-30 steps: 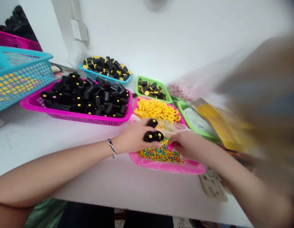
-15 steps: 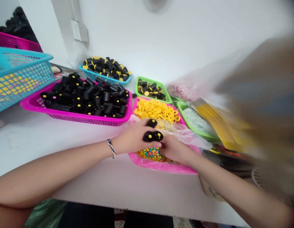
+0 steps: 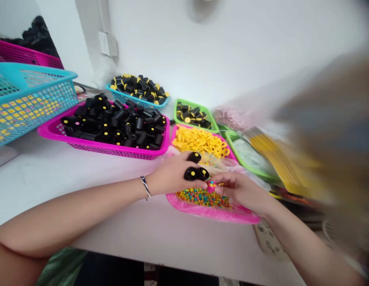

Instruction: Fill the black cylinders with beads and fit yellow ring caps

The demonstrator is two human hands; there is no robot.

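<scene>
My left hand [image 3: 177, 171] is closed around three black plastic cylinders [image 3: 191, 173], whose ends show yellow centres. It hovers over the near end of a pink basket [image 3: 211, 214] lined with clear plastic. Many small coloured beads [image 3: 202, 198] lie in that basket. Between the thumb and fingers of my right hand [image 3: 241, 190] is a small pink cup [image 3: 212, 186] with coloured beads in it. The cup is just right of the black cylinders, close to my left thumb. Yellow plastic rings [image 3: 199, 141] are heaped behind the beads.
A magenta basket [image 3: 113, 153] of black cylinders stands to the left. Behind are a blue basket [image 3: 136, 101] and a green basket [image 3: 214, 126] of black-and-yellow pieces. Another blue basket [image 3: 38, 107] rises at far left. Yellow strips [image 3: 272, 159] lie right; a blurred shape covers the right edge.
My right hand has come up out of the beads, and the pink cup with beads now shows in its fingers. My left hand still holds the black cylinders. The view has shifted slightly.
</scene>
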